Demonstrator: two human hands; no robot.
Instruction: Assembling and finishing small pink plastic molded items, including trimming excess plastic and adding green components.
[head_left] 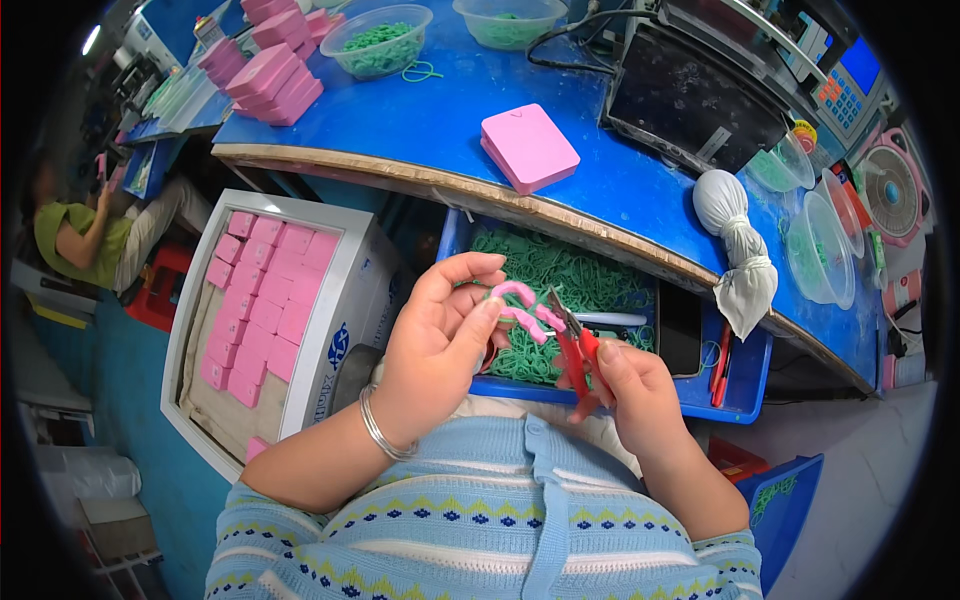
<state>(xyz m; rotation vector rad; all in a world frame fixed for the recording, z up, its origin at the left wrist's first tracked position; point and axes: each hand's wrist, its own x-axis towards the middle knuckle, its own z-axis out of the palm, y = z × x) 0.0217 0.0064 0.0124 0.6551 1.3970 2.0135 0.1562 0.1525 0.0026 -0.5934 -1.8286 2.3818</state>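
Blue knitwear (450,510) is seen bottom-centre; above, the pink curved piece (514,288) pinched by the left fingers (476,328) should be steadied for red-handled cutters (590,348) gripped by the right fingers (618,366).

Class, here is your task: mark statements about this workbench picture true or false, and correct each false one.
1. The left hand holds a curved pink piece. True.
2. No tool is being held. False: the right hand holds red-handled cutters.
3. Green strands lie in the blue tray in front of the blue table. True.
4. Nothing white lies on the table. False: a white cloth bundle lies at its front edge, on the right.
5. The white-framed container holds many pink blocks. True.
6. Nobody else is in view. False: another person sits at the far left.
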